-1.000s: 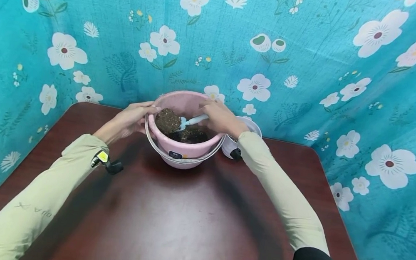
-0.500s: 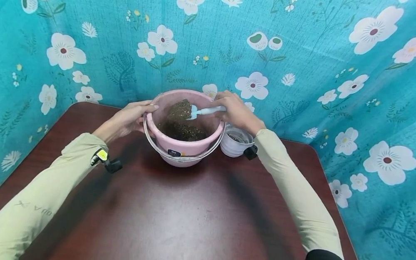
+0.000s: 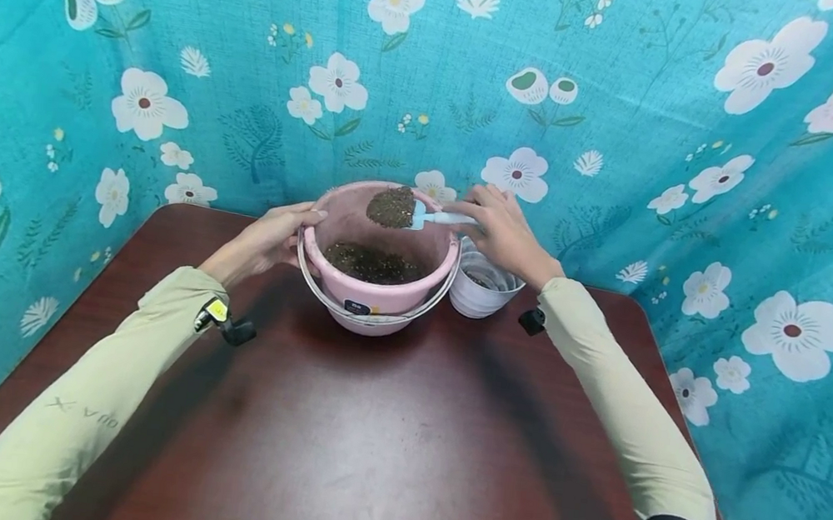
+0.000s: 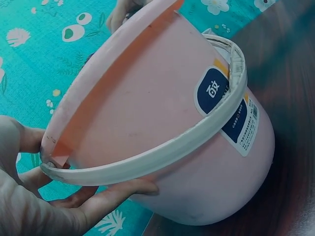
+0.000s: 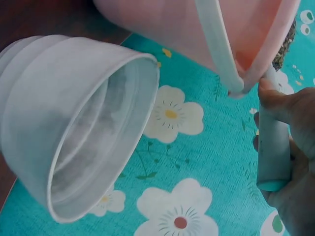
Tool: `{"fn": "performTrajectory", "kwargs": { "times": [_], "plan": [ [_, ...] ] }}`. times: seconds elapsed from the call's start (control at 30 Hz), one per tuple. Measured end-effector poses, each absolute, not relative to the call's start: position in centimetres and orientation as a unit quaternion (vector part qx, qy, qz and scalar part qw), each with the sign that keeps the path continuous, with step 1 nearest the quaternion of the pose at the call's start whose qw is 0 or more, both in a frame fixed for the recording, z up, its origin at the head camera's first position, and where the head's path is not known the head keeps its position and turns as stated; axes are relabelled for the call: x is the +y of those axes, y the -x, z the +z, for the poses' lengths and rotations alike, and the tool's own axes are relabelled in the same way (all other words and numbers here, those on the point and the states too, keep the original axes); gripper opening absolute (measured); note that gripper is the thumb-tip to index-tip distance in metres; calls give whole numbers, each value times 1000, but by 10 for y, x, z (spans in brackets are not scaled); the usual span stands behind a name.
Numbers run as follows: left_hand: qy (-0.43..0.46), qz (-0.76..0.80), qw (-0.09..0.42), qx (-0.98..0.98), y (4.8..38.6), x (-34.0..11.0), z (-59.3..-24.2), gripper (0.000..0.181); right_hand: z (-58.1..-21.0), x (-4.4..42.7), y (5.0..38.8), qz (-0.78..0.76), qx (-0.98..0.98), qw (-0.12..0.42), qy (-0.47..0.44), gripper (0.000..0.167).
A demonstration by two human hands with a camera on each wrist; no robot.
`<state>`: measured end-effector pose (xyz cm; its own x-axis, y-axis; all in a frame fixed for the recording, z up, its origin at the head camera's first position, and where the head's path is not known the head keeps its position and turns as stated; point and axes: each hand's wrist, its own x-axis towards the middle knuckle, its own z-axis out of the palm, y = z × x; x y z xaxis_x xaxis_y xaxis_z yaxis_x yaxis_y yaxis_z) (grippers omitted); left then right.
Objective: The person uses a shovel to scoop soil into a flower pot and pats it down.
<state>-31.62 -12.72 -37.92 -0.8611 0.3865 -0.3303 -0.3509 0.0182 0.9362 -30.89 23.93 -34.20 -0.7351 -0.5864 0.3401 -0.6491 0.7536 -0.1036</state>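
Note:
A pink bucket [image 3: 375, 294] with a white handle stands at the back of the table, dark soil [image 3: 371, 263] in its bottom. My left hand [image 3: 265, 237] grips its left rim, thumb on top and fingers spread along the outer wall [image 4: 206, 182]. My right hand [image 3: 504, 231] holds a light blue trowel [image 3: 439, 217] by its handle, with a heap of soil [image 3: 391, 206] on the blade above the bucket's right part. Just right of the bucket stands a white ribbed pot [image 3: 484, 300], below my right hand; some dark material lies inside it.
The brown table [image 3: 369, 440] ends at the back against a teal flowered curtain [image 3: 435, 69], which also runs along both sides. The bucket's white handle [image 3: 380, 320] hangs down over its front. In the right wrist view the white pot [image 5: 29, 113] is beside the bucket.
The right hand has lifted the loaded trowel out from low in the bucket, up and to the right. More of the white pot shows. The left hand has kept its grip on the rim.

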Motion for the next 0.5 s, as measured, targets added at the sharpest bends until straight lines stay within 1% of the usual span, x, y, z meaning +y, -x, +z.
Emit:
{"fn": "performTrajectory", "kwargs": {
  "times": [0.17, 0.37, 0.5],
  "plan": [
    [-11, 698, 268, 664, 316, -124, -379, 60, -343, 256, 305, 134, -924, 157, -322, 30],
    [-10, 693, 253, 675, 315, -124, -380, 59, -344, 273, 305, 154, -919, 185, -313, 28],
    [-12, 688, 249, 682, 313, -125, -381, 60, -346, 284, 303, 154, -921, 189, -303, 28]
  ]
}}
